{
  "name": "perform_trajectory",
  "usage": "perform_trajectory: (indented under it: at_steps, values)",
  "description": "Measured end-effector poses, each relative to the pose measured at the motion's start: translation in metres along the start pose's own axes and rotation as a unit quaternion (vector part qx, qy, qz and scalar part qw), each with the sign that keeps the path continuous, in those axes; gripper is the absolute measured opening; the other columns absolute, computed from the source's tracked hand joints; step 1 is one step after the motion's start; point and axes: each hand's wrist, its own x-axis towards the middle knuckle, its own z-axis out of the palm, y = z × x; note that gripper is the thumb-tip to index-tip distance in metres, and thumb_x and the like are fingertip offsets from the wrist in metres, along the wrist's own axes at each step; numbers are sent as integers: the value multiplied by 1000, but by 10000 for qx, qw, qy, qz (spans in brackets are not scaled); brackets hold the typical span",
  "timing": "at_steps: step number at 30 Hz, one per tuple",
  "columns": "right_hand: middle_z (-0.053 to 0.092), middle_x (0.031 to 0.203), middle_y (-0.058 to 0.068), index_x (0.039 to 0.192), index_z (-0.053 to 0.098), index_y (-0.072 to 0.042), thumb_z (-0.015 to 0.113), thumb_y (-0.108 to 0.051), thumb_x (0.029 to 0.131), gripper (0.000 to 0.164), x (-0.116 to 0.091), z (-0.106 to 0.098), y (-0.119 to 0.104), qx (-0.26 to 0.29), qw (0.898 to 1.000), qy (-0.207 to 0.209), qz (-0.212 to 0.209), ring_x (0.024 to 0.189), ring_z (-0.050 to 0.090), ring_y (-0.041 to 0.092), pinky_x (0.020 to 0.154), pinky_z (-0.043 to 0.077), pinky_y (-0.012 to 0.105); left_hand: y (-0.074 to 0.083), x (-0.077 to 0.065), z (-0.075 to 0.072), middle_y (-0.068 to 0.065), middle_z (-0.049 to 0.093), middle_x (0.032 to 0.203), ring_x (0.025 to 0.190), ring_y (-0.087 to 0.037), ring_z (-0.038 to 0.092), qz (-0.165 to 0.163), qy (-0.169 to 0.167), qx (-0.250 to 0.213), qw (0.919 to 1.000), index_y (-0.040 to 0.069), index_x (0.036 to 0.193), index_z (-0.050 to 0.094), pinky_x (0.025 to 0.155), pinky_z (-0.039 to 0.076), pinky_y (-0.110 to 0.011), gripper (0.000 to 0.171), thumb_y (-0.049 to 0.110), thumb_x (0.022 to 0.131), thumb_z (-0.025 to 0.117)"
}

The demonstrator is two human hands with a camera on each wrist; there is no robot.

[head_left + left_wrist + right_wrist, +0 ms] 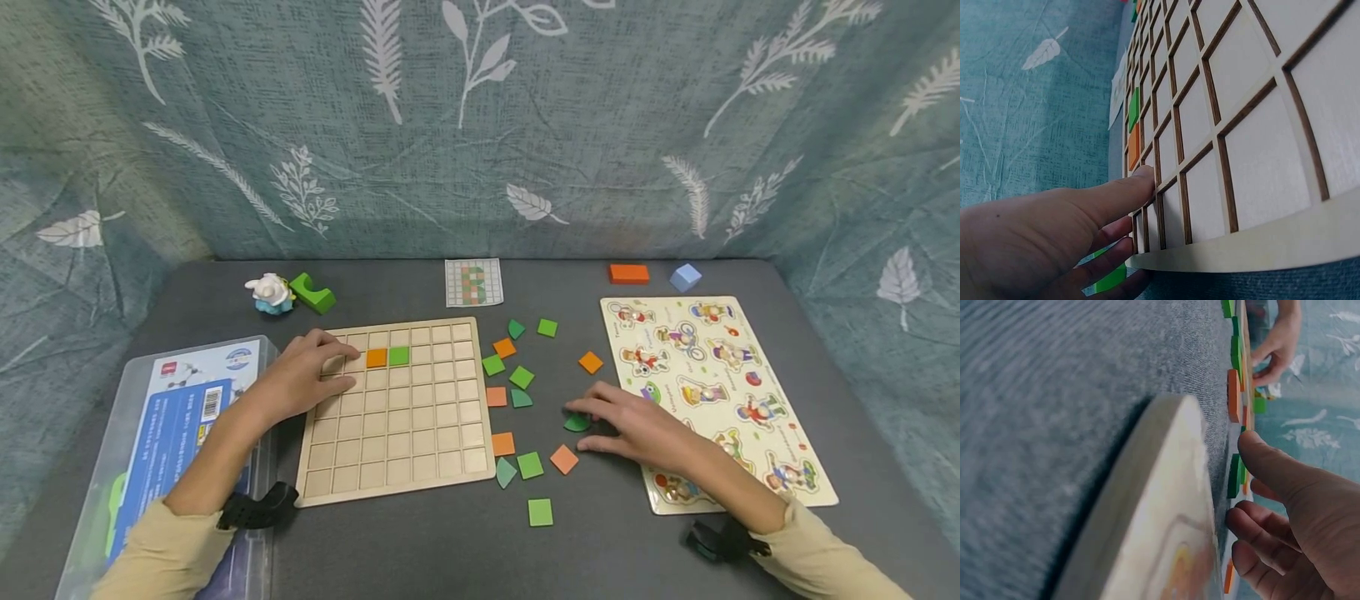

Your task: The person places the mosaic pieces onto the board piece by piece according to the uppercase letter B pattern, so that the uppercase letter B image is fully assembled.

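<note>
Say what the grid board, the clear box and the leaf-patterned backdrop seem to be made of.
Grid board: probably plywood, pale and matte, its strips showing dark brown, scorched-looking edges.
Clear box: likely smooth plastic; something green shows through it.
Leaf-patterned backdrop: apparently matte fabric, given its creases and soft folds.

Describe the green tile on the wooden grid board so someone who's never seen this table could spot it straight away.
Find the wooden grid board, with the left hand over its left side. In its second row from the far edge sits an orange tile. Directly right of that is the green tile, the only green one visible in the grid.
</note>
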Motion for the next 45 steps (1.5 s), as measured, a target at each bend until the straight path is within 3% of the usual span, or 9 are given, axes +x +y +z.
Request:
perform_trajectory:
  at_steps: [8,18,28,33,38,45]
  values:
    - [61,107,-5,125,64,-15,70,-35,89,42,0,1,1,-185,9996,-24,-196,88,52,3,75,47,25,0,0,0,-27,47,131,109,-39,45,6,0,-20,10000,5,126,62,85,42,-54,38,18,91,67]
    - [60,104,-4,124,67,-14,71,-31,88,39,6,-3,2,-395,9972,-254,-578,88,52,5,74,47,23,-2,0,1,-26,47,130,107,-38,45,52,-21,9,10000,5,127,62,83,41,-52,39,18,91,67]
    - [58,93,-3,113,71,-13,73,-27,86,31,18,-4,1,-814,9905,-264,-1074,77,51,4,67,47,19,-2,-1,1,-26,46,131,109,-39,44,48,5,18,10000,5,126,62,84,41,-53,38,17,91,66]
    - [61,94,-2,111,71,-12,73,-25,86,29,23,-6,-1,-681,9916,-478,-994,76,56,5,67,49,20,-2,-1,1,-27,46,131,109,-40,44,17,-7,13,10000,5,127,62,84,40,-53,38,18,91,66]
    - [61,91,-1,100,69,-12,71,-18,88,14,25,-6,-2,-540,9936,-457,-883,76,57,5,68,50,22,-1,-2,1,-27,46,130,112,-42,44,19,-13,-49,10000,5,127,62,86,41,-55,38,18,92,66]
    - [58,82,0,95,68,-10,72,-14,85,12,38,-12,-3,-224,9976,-422,-501,67,51,3,60,45,18,-2,-1,1,-26,46,130,110,-40,44,36,1,-53,10000,5,127,62,86,40,-54,38,17,92,66]
